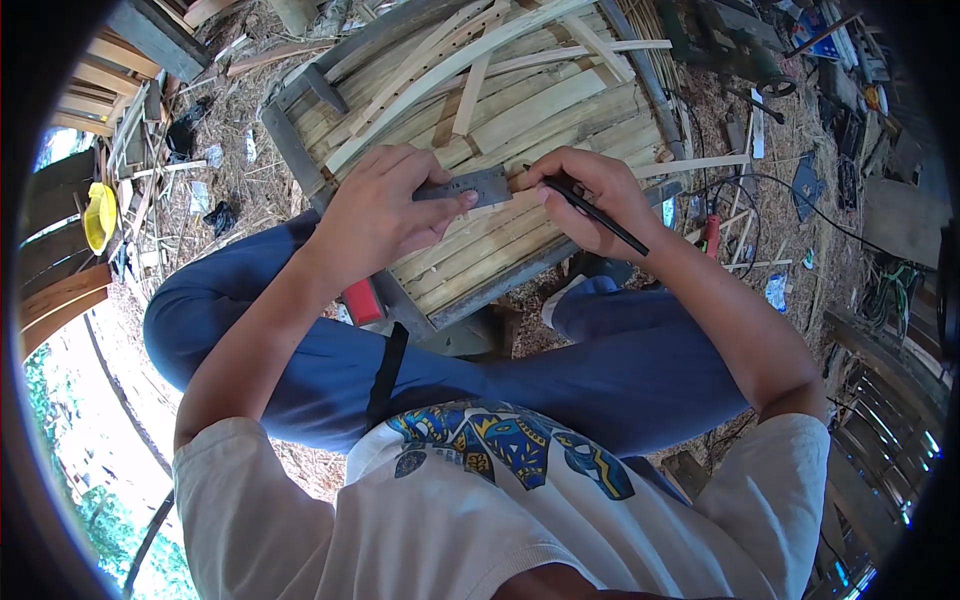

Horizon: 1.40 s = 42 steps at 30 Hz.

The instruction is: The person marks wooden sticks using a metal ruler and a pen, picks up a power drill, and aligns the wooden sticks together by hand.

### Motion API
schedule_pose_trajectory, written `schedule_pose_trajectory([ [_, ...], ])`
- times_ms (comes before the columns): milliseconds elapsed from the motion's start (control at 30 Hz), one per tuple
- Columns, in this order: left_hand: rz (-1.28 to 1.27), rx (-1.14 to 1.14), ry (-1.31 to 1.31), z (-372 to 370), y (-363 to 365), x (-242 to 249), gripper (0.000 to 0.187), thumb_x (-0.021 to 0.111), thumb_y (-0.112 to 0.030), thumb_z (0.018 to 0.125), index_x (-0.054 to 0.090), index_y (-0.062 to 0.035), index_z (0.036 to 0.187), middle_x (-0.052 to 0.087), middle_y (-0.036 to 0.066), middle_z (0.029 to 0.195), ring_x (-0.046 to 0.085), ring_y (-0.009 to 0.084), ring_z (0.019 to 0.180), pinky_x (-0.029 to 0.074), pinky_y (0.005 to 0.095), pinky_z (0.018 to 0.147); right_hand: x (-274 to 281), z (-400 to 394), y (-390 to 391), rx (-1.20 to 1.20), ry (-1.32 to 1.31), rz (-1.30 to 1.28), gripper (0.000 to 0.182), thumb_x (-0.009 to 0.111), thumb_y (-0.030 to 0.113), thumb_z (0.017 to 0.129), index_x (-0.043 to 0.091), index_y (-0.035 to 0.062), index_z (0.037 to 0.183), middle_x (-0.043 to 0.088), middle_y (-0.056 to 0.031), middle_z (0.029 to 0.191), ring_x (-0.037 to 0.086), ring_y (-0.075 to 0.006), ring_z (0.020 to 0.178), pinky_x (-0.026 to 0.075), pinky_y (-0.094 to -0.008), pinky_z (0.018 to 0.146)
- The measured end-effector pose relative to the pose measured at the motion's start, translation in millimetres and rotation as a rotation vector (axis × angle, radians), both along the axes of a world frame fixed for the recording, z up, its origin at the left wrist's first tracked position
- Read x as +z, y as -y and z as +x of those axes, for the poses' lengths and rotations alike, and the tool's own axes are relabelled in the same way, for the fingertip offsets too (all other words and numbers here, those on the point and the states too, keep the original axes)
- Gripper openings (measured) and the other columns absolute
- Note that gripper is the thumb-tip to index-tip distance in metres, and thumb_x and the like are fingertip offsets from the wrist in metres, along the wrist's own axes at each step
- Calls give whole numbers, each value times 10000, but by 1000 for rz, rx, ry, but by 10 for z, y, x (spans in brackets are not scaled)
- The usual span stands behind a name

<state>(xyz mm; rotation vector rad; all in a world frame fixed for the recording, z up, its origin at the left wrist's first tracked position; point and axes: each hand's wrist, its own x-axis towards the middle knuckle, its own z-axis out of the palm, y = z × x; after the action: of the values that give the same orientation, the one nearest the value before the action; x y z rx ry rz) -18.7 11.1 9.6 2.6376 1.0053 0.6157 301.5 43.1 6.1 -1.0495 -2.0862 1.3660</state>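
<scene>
My left hand grips a short metal ruler between thumb and fingers, laid across a narrow wooden strip. A black pen is held in my right hand, its tip close to the ruler's right end and its back end pointing down toward my wrist. Beneath both hands is a low slatted wooden bench with a grey frame. Most of the strip is hidden behind my hands.
Several wooden slats, some drilled with holes, lie across the far part of the bench. A red object is by my left knee. Red-handled tool, cables and shavings lie on the ground at right; a yellow helmet-like item is at left.
</scene>
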Motion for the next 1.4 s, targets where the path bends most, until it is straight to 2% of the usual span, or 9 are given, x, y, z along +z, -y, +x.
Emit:
schedule_pose_trajectory([
  [567,20,-5,11,-4,-3,-19,374,881,-171,807,878,-217,1179,721,34,1091,687,273,990,569,425,864,7,-3,0,-7,12,-39,209,685,79,1025,753,33,1217,734,-64,971,650,-128,836,534,-302,794],
  [667,29,-4,5,-3,-1,-19,371,878,-174,812,879,-220,1180,722,30,1093,689,268,990,570,423,866,-75,-15,9,-27,-53,65,213,682,100,996,755,47,1188,726,-71,896,633,-129,722,529,-308,697],
  [1400,14,2,-10,-6,7,-3,366,878,-174,818,879,-227,1180,732,38,1105,687,274,991,565,426,874,-62,-12,1,-18,-28,66,213,689,118,1000,757,48,1190,733,-64,919,644,-133,736,540,-314,707],
])
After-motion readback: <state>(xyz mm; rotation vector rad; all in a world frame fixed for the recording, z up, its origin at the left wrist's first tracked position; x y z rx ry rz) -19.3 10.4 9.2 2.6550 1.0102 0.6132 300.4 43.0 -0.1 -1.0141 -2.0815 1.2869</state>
